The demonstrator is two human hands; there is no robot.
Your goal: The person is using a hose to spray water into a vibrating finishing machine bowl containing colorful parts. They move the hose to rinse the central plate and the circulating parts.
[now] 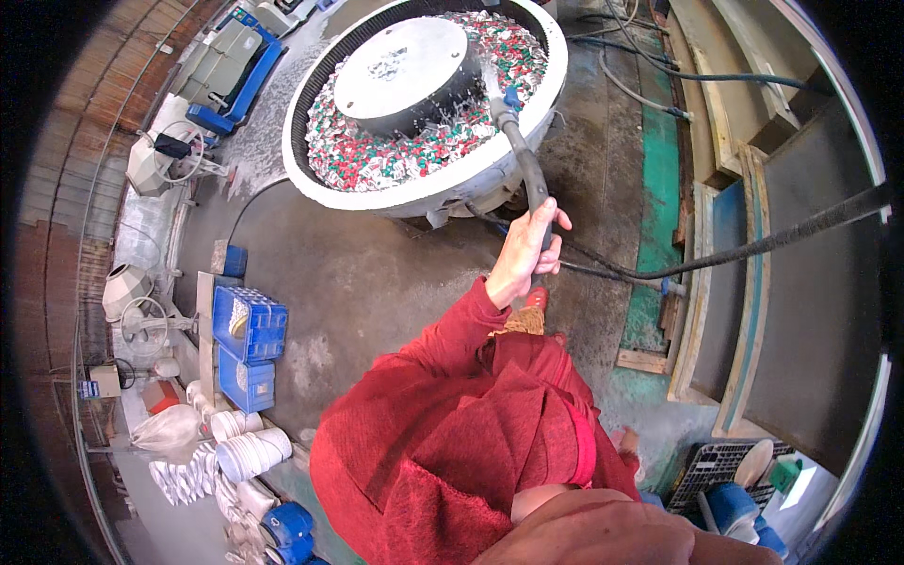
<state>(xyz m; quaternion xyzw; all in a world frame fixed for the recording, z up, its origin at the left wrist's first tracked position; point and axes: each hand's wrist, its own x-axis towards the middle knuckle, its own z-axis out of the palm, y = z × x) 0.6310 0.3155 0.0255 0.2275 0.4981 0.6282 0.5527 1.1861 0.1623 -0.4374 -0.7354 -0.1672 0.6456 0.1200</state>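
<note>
My left hand [529,247] is closed around a dark hose [533,174], its thumb toward the nozzle. The hose ends in a grey nozzle [503,113] with a blue valve lever [511,97]. Water sprays from it into a large round white-rimmed tub [325,195]. Red, green and white small pieces [395,162] fill the tub's ring, around a raised centre hub with a pale round top [400,66]. Beside my red clothing, a small skin-coloured patch [627,444] may be my right hand; its fingers cannot be made out.
Blue crates [247,325] stand at left, near white buckets [252,452] and faceted drums with handwheels [127,292]. At right are wood-edged troughs [753,282] and a thick black hose [782,240]. A black crate [720,471] and blue containers [734,508] sit lower right. The concrete floor [320,273] looks wet.
</note>
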